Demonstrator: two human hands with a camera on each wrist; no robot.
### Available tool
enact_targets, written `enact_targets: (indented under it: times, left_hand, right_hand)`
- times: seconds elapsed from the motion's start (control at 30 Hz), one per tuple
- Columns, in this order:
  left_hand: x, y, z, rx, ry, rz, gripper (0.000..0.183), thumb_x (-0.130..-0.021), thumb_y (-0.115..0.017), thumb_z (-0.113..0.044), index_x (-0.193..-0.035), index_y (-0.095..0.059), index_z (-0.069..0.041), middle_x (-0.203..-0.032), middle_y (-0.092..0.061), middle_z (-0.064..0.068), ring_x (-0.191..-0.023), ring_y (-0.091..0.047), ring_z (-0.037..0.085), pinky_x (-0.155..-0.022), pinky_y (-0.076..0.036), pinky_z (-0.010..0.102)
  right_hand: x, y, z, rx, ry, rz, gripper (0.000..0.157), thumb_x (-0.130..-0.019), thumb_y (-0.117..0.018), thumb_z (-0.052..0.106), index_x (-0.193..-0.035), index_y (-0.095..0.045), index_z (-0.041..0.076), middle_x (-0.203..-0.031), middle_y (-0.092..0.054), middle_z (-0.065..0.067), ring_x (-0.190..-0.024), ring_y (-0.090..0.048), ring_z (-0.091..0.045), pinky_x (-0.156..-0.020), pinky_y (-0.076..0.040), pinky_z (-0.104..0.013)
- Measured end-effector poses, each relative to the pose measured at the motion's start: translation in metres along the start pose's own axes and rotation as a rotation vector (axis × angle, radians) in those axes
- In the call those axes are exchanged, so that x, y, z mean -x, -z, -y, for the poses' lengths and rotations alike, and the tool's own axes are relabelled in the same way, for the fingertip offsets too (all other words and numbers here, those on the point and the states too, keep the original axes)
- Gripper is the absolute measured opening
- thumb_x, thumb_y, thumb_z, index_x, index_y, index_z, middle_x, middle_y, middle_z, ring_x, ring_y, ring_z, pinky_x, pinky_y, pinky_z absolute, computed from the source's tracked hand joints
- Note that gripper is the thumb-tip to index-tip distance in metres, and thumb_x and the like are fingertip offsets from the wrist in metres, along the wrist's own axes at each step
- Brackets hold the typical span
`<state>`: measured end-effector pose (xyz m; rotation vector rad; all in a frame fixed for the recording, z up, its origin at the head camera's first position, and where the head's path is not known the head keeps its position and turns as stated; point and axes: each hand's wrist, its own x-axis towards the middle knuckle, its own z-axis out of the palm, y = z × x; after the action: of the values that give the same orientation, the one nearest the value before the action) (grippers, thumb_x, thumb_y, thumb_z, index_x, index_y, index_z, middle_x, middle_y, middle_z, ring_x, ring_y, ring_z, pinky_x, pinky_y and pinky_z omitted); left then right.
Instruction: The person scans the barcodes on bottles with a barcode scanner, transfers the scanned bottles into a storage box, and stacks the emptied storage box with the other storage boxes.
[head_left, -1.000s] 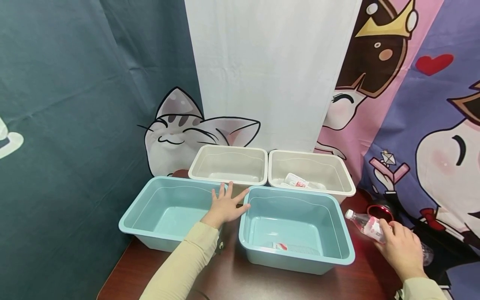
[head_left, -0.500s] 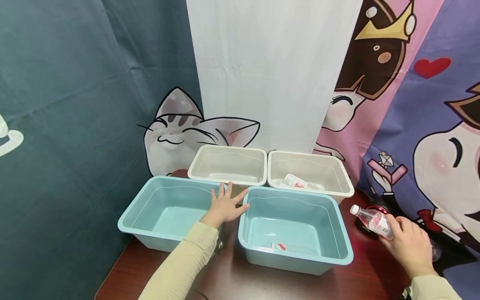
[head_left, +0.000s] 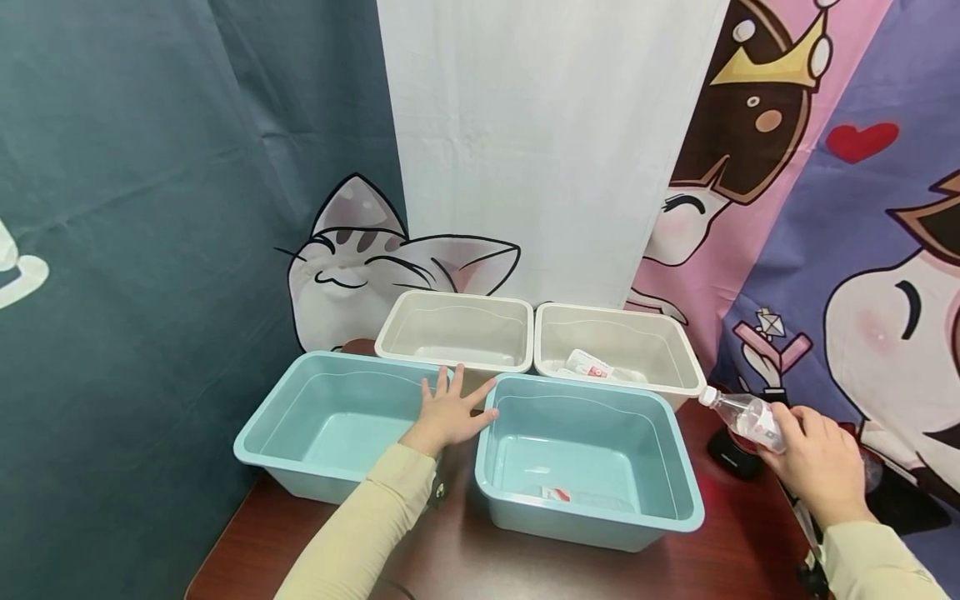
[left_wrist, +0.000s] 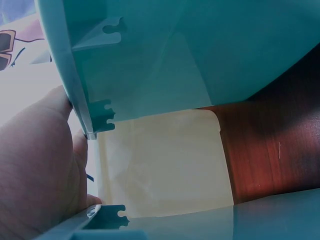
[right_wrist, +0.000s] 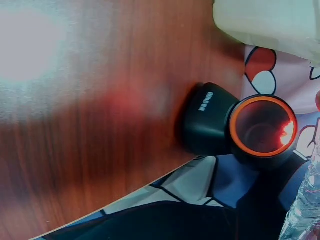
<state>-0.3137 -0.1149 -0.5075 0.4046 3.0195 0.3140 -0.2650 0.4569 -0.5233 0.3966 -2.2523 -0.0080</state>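
Right hand [head_left: 817, 458] curled round a clear bottle [head_left: 748, 417], tilted, cap toward right cream bin [head_left: 622, 325], held near a black ring-fronted device [right_wrist: 207, 122] on the tabletop [head_left: 517, 577]. Left hand [head_left: 448, 415] spread wide, gripping nothing, between left blue bin [head_left: 322, 482] and right blue bin [head_left: 562, 527], touching the latter's rim.

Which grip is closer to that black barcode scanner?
Right. In the head view, the right grip is just right of the barcode scanner, holding a plastic bottle; the left grip is farther off, over the gap between two blue bins.
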Motion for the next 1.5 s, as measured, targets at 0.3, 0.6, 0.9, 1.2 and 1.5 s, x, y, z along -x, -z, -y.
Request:
enact_targets:
  times: [0.3, 0.6, 0.9, 1.2, 1.5]
  left_hand:
    - [0.000, 0.001, 0.001, 0.001, 0.000, 0.000, 0.067, -0.098, -0.030, -0.074, -0.159, -0.022, -0.048, -0.168, -0.004, 0.021, -0.152, 0.000, 0.050, -0.115, -0.004, 0.073]
    - [0.000, 0.000, 0.001, 0.010, 0.000, -0.003, 0.067, -0.098, -0.031, -0.074, -0.159, -0.025, -0.046, -0.168, -0.005, 0.021, -0.151, 0.000, 0.051, -0.115, -0.004, 0.074]
    - [0.001, 0.001, 0.000, 0.022, -0.008, 0.000, 0.068, -0.098, -0.033, -0.073, -0.159, -0.026, -0.044, -0.168, -0.006, 0.022, -0.152, -0.001, 0.050, -0.115, -0.005, 0.074]
    - [0.002, 0.002, -0.001, 0.027, -0.008, 0.002, 0.065, -0.100, -0.038, -0.068, -0.159, -0.026, -0.045, -0.168, -0.006, 0.022, -0.152, 0.001, 0.050, -0.115, -0.003, 0.073]
    - [0.004, 0.002, 0.000, 0.017, -0.004, 0.011, 0.067, -0.098, -0.032, -0.073, -0.159, -0.024, -0.047, -0.168, -0.004, 0.020, -0.152, 0.001, 0.049, -0.116, -0.004, 0.073]
  right_hand:
    - [-0.020, 0.000, -0.002, -0.006, -0.004, 0.006, 0.064, -0.073, -0.057, 0.045, -0.122, -0.057, 0.004, -0.102, -0.058, -0.028, -0.079, -0.056, -0.055, -0.062, -0.041, -0.067]
    - [-0.037, -0.004, 0.002, -0.019, 0.011, 0.004, 0.064, -0.069, -0.066, 0.041, -0.121, -0.057, 0.005, -0.103, -0.057, -0.028, -0.079, -0.056, -0.054, -0.062, -0.042, -0.066]
    - [-0.054, -0.013, 0.011, -0.023, 0.018, 0.029, 0.067, -0.063, -0.076, 0.029, -0.123, -0.056, 0.006, -0.105, -0.058, -0.026, -0.080, -0.057, -0.053, -0.066, -0.045, -0.065]
    - [-0.076, -0.020, 0.029, -0.046, 0.012, 0.035, 0.067, -0.063, -0.083, 0.027, -0.122, -0.056, 0.009, -0.102, -0.056, -0.023, -0.082, -0.056, -0.051, -0.067, -0.045, -0.065]
    - [-0.100, -0.037, 0.046, -0.046, 0.035, 0.062, 0.070, -0.063, -0.089, 0.027, -0.121, -0.054, 0.008, -0.099, -0.057, -0.023, -0.079, -0.055, -0.049, -0.067, -0.045, -0.062]
